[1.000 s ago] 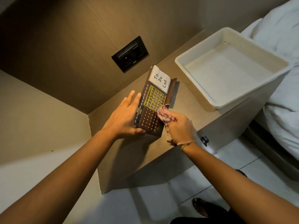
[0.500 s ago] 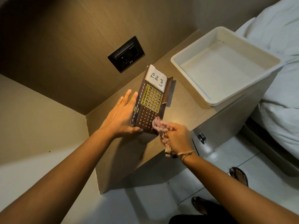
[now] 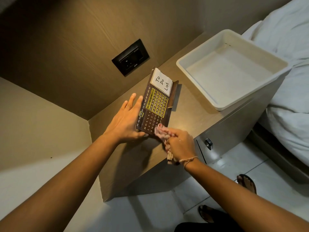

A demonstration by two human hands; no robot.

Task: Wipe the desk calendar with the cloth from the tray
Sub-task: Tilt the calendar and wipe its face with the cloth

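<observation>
Wiping under way at frame centre: right hand (image 3: pixel 181 142) is closed around a bunched pinkish cloth (image 3: pixel 161 132), pressing it on the lower right corner of the desk calendar (image 3: pixel 154 106), which lies flat on the bedside shelf (image 3: pixel 192 111). Left hand (image 3: pixel 126 120) is spread flat with fingers apart, braced against the calendar's left edge and gripping nothing. White tray (image 3: pixel 231 69) sits empty at upper right, well apart from the calendar. Risks, as judgement: cloth could snag the yellow date frame (image 3: pixel 157 102) and slide it off its dates, or catch the "To Do List" note (image 3: pixel 161 82) and lift it; a hard stroke could push the calendar toward the shelf's front edge if the left hand slips. Hard to tell: cloth's tail hangs behind the right wrist, the fingertips are buried in cloth, and small date numerals are barely legible.
</observation>
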